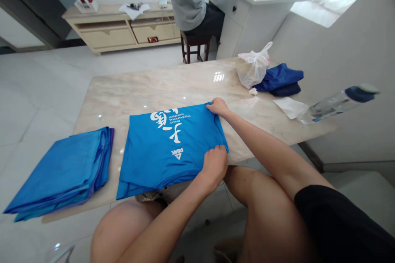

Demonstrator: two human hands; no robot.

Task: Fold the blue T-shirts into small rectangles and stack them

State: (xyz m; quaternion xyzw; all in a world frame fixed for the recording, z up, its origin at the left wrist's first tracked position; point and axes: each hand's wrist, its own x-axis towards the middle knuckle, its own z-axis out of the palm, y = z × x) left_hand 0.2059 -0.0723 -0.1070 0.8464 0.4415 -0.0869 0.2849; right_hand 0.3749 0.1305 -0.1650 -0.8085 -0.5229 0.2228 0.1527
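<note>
A bright blue shirt [145,148] with white printed lettering lies spread and partly folded on the marble-patterned table [123,86]. At its near right corner my left hand [215,164] is closed on the fabric. My right hand [218,107] pinches the far right corner of the same shirt. The shirt's near edge reaches past the front edge of the table. To the left rests a stack of folded blue shirts [68,164], with a strip of purple cloth showing along its side.
At the table's right end are a tied white plastic bag [253,65], dark blue cloth [279,79], a white paper [290,107] and a clear water bottle [333,104]. Beyond, a person [191,0] sits on a stool [196,40] by a white desk. A low cabinet [108,37] stands behind.
</note>
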